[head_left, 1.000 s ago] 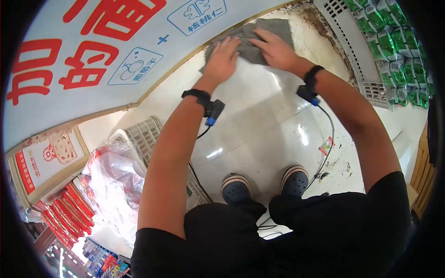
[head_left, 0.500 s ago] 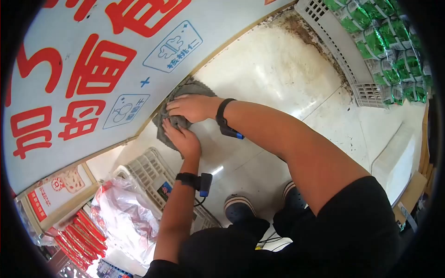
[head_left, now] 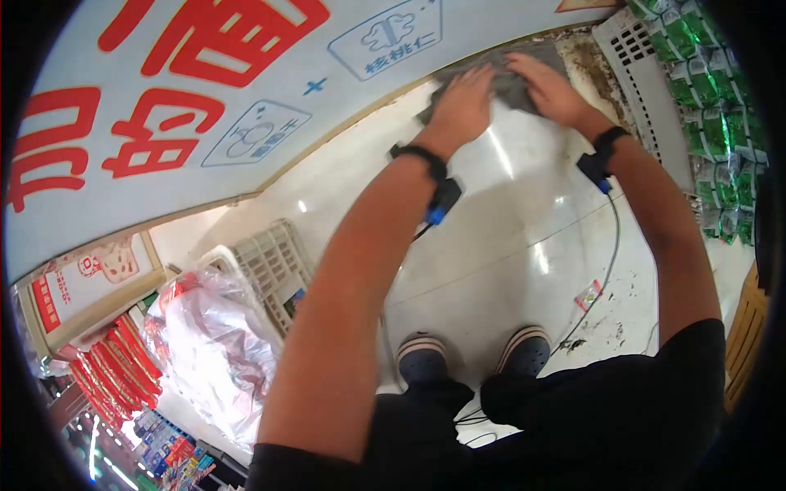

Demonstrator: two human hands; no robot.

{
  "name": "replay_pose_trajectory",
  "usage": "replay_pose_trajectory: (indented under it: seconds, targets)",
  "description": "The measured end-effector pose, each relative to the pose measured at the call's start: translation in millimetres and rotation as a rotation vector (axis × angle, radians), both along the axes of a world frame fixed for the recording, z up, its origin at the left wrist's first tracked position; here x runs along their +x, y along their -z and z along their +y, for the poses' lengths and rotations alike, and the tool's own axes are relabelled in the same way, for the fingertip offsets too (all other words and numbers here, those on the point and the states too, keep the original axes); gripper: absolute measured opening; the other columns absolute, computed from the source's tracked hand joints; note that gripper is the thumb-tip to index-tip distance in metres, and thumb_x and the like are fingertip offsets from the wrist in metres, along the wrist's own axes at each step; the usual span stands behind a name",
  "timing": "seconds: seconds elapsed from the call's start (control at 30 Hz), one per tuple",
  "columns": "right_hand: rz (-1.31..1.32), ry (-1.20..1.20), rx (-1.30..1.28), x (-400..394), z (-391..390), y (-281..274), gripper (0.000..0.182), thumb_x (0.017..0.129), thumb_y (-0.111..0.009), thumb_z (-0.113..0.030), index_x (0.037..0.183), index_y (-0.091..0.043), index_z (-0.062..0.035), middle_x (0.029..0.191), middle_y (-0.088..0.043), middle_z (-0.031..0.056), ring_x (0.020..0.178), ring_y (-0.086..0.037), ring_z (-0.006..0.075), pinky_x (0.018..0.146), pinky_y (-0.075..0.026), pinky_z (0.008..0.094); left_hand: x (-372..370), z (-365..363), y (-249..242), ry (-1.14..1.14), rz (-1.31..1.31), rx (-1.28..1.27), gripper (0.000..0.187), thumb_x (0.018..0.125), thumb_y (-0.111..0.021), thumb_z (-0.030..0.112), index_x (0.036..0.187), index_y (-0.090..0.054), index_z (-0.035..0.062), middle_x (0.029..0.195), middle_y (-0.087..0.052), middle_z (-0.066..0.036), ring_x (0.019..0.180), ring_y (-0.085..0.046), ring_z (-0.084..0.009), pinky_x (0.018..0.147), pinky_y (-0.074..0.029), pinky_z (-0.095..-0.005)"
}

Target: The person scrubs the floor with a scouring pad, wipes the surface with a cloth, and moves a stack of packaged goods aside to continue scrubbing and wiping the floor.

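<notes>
A damp-looking grey cloth [head_left: 512,88] lies bunched on the pale tiled floor [head_left: 467,237], against the foot of a white panel with red characters [head_left: 192,41]. My left hand [head_left: 465,105] rests on the cloth's left part, fingers stretched out and flat. On its right part lies my right hand [head_left: 550,88], also with fingers extended; some fingertips blur into the cloth. Both hands press from above rather than wrapping round it. Black bands with small blue-ended devices sit on both wrists, and thin cables run from them.
Brown grime marks the floor [head_left: 591,69] beside a white plastic crate [head_left: 643,90] and stacked green packs [head_left: 725,123] at right. Left are a beige basket [head_left: 266,258] and plastic-wrapped goods [head_left: 214,352]. A small wrapper [head_left: 588,295] lies near my shoes [head_left: 524,350].
Both hands and the cloth have slid right along the panel's foot, toward the grimy corner and the crate. My hands now lie side by side, and the view has shifted.
</notes>
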State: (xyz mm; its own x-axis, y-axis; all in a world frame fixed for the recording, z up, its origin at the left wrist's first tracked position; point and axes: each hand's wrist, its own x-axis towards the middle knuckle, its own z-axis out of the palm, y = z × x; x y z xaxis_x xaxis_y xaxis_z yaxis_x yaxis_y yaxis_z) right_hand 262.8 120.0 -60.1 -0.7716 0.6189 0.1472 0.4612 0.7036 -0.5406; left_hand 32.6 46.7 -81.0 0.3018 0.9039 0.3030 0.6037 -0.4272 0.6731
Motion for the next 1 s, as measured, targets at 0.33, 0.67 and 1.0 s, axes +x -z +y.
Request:
replay_pose_trajectory:
  seconds: [0.33, 0.67, 1.0]
  targets:
    - [-0.057, -0.194, -0.428, 60.6, -145.5, -61.5, 0.046, 0.086, -0.063, -0.007, 0.131, -0.053, -0.0040, 0.143, -0.046, 0.0172, 0.131, -0.046, 0.0343, 0.109, -0.038, 0.0427, 5.4, -109.5, -16.4, 0.317, 0.027, -0.037, 0.041, 0.079, -0.059, 0.003, 0.120, -0.059, -0.0015, 0.127, -0.060, -0.020, 0.128, -0.051, -0.0355, 0.112, -0.035, -0.0496]
    - [-0.737, 0.266, -1.315, 248.0, -515.6, -247.2, 0.044, 0.091, -0.069, -0.019, 0.130, -0.055, -0.0037, 0.122, -0.062, 0.0163, 0.113, -0.061, 0.0261, 0.097, -0.047, 0.0386, -108.3, -114.9, 14.0, -0.195, -0.294, -0.369, 0.029, 0.092, -0.043, 0.012, 0.088, -0.065, -0.0058, 0.086, -0.067, -0.010, 0.086, -0.063, -0.0188, 0.081, -0.049, -0.0318]
    - [-0.914, 0.772, -1.318, 188.7, -630.9, -144.1, 0.048, 0.090, -0.071, -0.023, 0.129, -0.053, -0.0034, 0.117, -0.063, 0.0171, 0.104, -0.064, 0.0240, 0.088, -0.051, 0.0373, -106.8, -74.8, -21.0, -0.149, -0.128, -0.247, 0.035, 0.090, -0.045, 0.018, 0.087, -0.054, -0.0158, 0.076, -0.053, -0.023, 0.071, -0.044, -0.0298, 0.069, -0.042, -0.0427]
